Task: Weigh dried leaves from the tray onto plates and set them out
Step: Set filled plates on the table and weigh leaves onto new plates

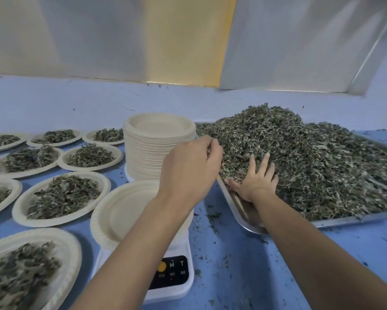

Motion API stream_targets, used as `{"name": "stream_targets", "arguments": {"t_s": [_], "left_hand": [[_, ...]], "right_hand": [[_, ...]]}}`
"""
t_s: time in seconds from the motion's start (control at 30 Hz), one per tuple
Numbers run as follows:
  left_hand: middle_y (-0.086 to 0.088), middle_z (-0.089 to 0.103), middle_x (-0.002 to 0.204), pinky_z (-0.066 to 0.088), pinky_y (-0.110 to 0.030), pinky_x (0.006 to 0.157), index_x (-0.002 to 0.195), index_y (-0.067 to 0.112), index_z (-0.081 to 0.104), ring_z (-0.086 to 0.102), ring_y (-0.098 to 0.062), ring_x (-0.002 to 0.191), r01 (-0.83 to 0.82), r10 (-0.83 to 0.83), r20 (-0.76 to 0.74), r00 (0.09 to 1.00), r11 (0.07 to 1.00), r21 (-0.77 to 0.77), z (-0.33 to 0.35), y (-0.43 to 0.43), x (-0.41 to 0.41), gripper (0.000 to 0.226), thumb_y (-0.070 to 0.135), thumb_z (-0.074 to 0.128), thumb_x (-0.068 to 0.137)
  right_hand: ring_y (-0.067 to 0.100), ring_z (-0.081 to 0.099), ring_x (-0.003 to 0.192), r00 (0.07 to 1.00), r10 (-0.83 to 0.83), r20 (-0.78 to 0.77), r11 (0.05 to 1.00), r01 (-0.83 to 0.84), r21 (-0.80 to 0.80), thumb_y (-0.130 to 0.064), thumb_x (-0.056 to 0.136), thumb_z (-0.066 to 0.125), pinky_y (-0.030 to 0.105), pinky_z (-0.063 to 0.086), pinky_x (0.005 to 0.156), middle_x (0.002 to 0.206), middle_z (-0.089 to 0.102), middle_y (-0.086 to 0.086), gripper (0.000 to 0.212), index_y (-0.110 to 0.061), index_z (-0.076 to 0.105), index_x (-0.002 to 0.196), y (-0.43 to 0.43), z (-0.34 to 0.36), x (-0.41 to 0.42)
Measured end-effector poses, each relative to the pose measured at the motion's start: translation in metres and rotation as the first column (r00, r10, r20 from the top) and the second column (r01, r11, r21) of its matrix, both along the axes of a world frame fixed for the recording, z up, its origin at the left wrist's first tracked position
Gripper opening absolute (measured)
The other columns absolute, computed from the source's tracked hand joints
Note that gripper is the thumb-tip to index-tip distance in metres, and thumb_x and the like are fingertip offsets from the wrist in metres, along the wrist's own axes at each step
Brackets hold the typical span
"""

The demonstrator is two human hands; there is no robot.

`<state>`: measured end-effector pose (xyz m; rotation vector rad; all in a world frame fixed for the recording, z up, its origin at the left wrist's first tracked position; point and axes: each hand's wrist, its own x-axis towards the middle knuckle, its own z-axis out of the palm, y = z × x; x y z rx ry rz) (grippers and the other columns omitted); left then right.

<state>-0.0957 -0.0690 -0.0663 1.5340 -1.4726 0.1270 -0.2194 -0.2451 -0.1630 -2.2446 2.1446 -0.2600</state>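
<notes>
Head view, nearest first: your two bare forearms reach in from the bottom edge over the blue tabletop (244, 265). At the lower left, a filled paper plate (65, 247) is cut off by the frame, and its leaves are blurred. Beside it stands the white kitchen scale (170, 285). Your left forearm crosses its panel, so only an orange button and the letters M and T show, and no reading can be seen. An empty paper plate (112, 211) sits on the scale, its right side hidden under that same arm.

Your left hand (188, 168) hangs above the far right edge of the empty plate, beside the heap. Its fingers are curled inward, and you cannot tell from the back of the hand whether they pinch any leaf. Your right hand (256, 183) is spread wide and flat, fingers pressed into the near left slope of the dried leaves (311, 157), thumb down by the tray floor.

Those leaves are heaped high on the metal tray (349, 220), whose right end runs out of frame. Loose crumbs (212, 215) dot the tabletop near it.

Farther back, a tall stack of paper plates (156, 130) stands just left of the tray. More filled plates (62, 195) lie in rows to the left, the outermost cut off. Pale wall panels (121, 36) close the back.
</notes>
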Motion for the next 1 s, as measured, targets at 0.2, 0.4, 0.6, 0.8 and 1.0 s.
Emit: {"name": "stream_targets", "arguments": {"t_s": [0.2,0.4,0.6,0.8,1.0], "left_hand": [[-0.003,0.055,0.057,0.046,-0.039,0.063,0.085,0.011,0.068,0.056,-0.025,0.063,0.008,-0.009,0.015,1.0,1.0,0.027,-0.004,-0.007,0.006,0.039,0.032,0.037,0.096],[-0.003,0.061,0.059,0.048,-0.044,0.067,0.084,0.011,0.068,0.059,-0.025,0.066,0.002,-0.001,-0.044,0.999,0.999,0.034,-0.006,-0.006,0.014,0.038,0.033,0.037,0.094],[-0.002,0.059,0.058,0.048,-0.042,0.07,0.084,0.014,0.067,0.061,-0.023,0.069,-0.03,0.032,-0.074,0.997,0.999,0.03,-0.004,-0.003,0.021,0.037,0.033,0.037,0.093],[-0.003,0.059,0.059,0.047,-0.04,0.066,0.085,0.011,0.068,0.058,-0.024,0.066,-0.011,0.013,-0.029,0.999,0.999,0.039,-0.007,-0.002,0.016,0.037,0.031,0.039,0.095],[0.001,0.049,0.055,0.029,-0.032,0.052,0.074,0.012,0.059,0.05,-0.023,0.059,-0.028,0.023,0.085,0.996,0.998,0.06,-0.01,-0.002,0.011,0.037,0.032,0.038,0.096]], "right_hand": [[0.037,0.02,0.14,0.98,0.047,0.191,0.997,-0.058,0.053,-0.07,0.079,0.054,0.05,0.02,0.111,0.154,0.014,0.02,0.102,-0.022,-0.001,0.151,-0.016,-0.003,-0.002],[0.034,0.04,0.12,0.961,0.249,0.121,0.948,-0.216,-0.233,-0.058,0.082,0.06,0.044,0.037,0.097,0.131,0.037,0.014,0.082,-0.023,0.02,0.144,-0.005,-0.003,0.006],[0.034,0.033,0.122,0.951,0.301,-0.075,0.898,-0.309,-0.313,-0.059,0.089,0.046,0.047,0.041,0.095,0.14,0.028,0.012,0.061,-0.033,0.03,0.141,-0.002,0.003,0.008],[0.031,0.04,0.109,0.931,0.364,-0.006,0.884,-0.348,-0.313,-0.048,0.094,0.044,0.042,0.046,0.072,0.121,0.036,0.009,0.033,-0.022,0.043,0.114,0.003,0.002,0.011],[0.035,0.037,0.12,0.914,0.382,-0.138,0.903,-0.401,-0.154,-0.048,0.098,0.036,0.045,0.043,0.077,0.134,0.031,0.01,0.037,-0.029,0.035,0.129,0.006,0.0,0.008]]}}
